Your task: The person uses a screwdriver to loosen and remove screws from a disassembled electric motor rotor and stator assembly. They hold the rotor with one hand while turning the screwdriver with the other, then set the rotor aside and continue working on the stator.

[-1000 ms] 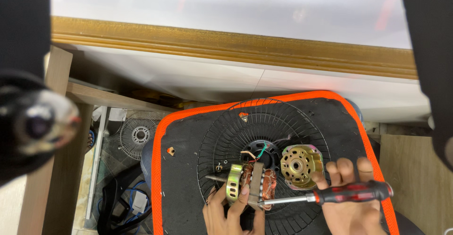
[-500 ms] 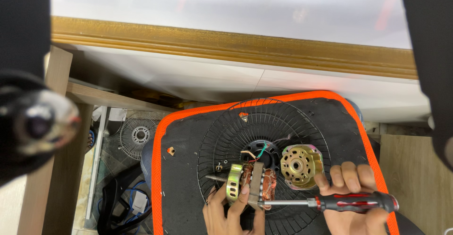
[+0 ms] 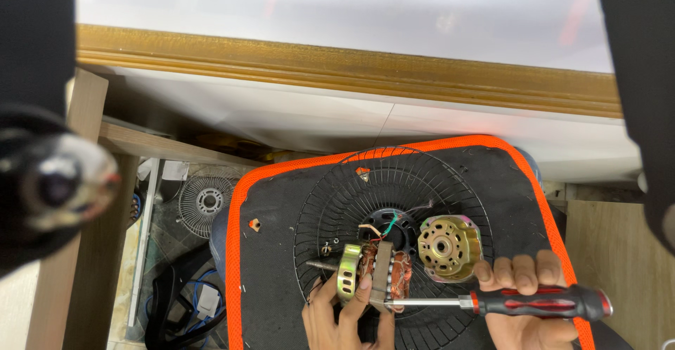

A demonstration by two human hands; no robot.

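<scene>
Left hand (image 3: 344,318) clamps the motor (image 3: 376,280) on the near side of the fan grille (image 3: 337,202). Right hand (image 3: 524,301) grips a screwdriver (image 3: 492,302), lying level, tip pointing left into the motor. A gold motor cover (image 3: 450,248) sits just beyond.

No packages, labels, signs or screens can be made out anywhere around the hands. Nothing of that kind is seen on the surface beneath them, nor above, left or right of them.
</scene>
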